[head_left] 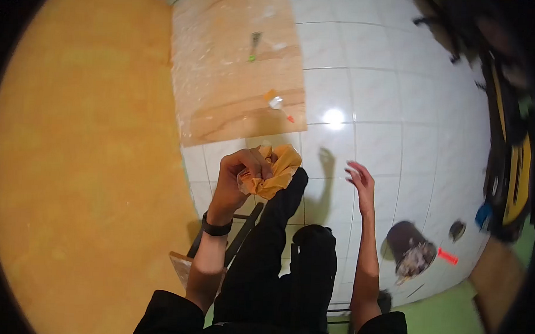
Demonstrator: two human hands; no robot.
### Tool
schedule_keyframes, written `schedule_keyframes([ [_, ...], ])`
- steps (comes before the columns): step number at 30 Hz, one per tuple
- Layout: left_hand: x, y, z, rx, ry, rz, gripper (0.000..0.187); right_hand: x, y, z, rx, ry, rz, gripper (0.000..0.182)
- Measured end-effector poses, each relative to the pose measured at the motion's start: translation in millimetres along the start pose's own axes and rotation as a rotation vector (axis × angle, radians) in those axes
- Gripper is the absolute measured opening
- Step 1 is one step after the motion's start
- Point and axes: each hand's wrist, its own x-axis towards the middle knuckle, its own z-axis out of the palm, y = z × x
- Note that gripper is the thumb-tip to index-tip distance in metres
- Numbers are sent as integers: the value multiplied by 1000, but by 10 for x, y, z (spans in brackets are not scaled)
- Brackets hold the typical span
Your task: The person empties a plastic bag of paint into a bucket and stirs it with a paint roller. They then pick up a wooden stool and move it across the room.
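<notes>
A crumpled wad of orange-tan paper [275,173], creased and folded on itself, sits bunched in the left hand [239,181], whose grip is pressed together around it, fingers curled over the wad's near side. A black band [216,229] circles that wrist just below the grip. To the right of the grip, well apart from the paper, the right hand [361,183] hangs bare, fingers spread and holding nothing. Directly beneath the grip lie the person's legs in black cloth [281,267], with dark slats of a seat [241,234] showing beside them. Beyond the grip, a flat rectangular sheet of pale plywood [235,66] rests on the glossy white tiled floor [393,106], its grain dusted with white flecks; a small white and orange tube [277,102] and a green-tipped tool [254,47] lie on it. Left of the grip rises a smooth, mottled orange wall [79,160]. Far right of the grip, a dark round bucket [409,248] lies tipped on the tiles.
</notes>
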Motion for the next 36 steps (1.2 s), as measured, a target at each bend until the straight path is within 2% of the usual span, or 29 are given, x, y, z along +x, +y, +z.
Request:
schedule_keyframes([
  [2, -64, -101, 486, 53, -163, -48, 21, -413, -477, -95, 42, -66, -209, 37],
  [4, -305, -327, 1006, -73, -396, -106, 23, -924, -798, -286, 166, -93, -394, 43],
  [5, -535, -444, 1288, -92, -475, -161, 23, -1195, -840, -437, 253, -110, -460, 44],
  [7, -945, -665, 1910, -162, -484, -312, 26, -1769, -636, -709, 378, -71, -353, 53],
  [8, -1137, -822, 2243, -211, -587, -345, 25, -2087, -560, -900, 363, -42, -517, 53],
  [9, -1376, -917, 2619, -235, -582, -432, 26, -2403, -467, -1076, 342, -25, -669, 53],
  [11, -1831, -1190, 3151, -167, -520, -650, 33, -2989, -194, -1374, 579, 28, -628, 51],
  [12, -2030, -1265, 3457, -100, -543, -724, 33, -3269, -2, -1520, 740, 9, -532, 52],
  [13, -2371, -1457, 3817, -96, -553, -708, 35, -3616, 249, -1693, 753, 36, -568, 52],
  [15, -2702, -1758, 4425, 13, -664, -811, 36, -4076, 508, -2042, 961, 342, -588, 55],
  [17, -3024, -2016, 4948, 115, -750, -878, 36, -4283, 1047, -2260, 1105, 583, -479, 60],
  [19, -3317, -2436, 5279, 224, -838, -822, 31, -4456, 1174, -2550, 1239, 832, -432, 47],
  [21, -3517, -2816, 5473, 368, -985, -668, 30, -4568, 1379, -2857, 1234, 865, -475, 40],
  [23, -3637, -3153, 5659, 638, -1102, -204, 31, -4549, 1574, -3170, 1263, 916, -466, 36],
  [25, -3697, -3396, 5849, 697, -1147, -235, 32, -4470, 1766, -3489, 1336, 991, -362, 35],
  [28, -3682, -3818, 6061, 875, -1189, -103, 35, -4251, 1968, -3898, 1398, 1022, -319, 34],
  [29, -3666, -3924, 6124, 886, -1186, -121, 35, -4201, 1976, -4010, 1440, 1031, -312, 34],
  [31, -3655, -4145, 6248, 874, -1098, -281, 34, -4112, 2010, -4247, 1502, 1048, -270, 33],
  [33, -3625, -4294, 6422, 897, -1067, -248, 33, -4009, 2127, -4474, 1510, 1085, -209, 32],
  [35, -3592, -4376, 6524, 972, -1093, -449, 33, -3971, 2279, -4602, 1548, 1052, -136, 33],
  [36, -3593, -4530, 6465, 1036, -1100, -403, 30, -3968, 2352, -4658, 1576, 1031, -81, 33],
])
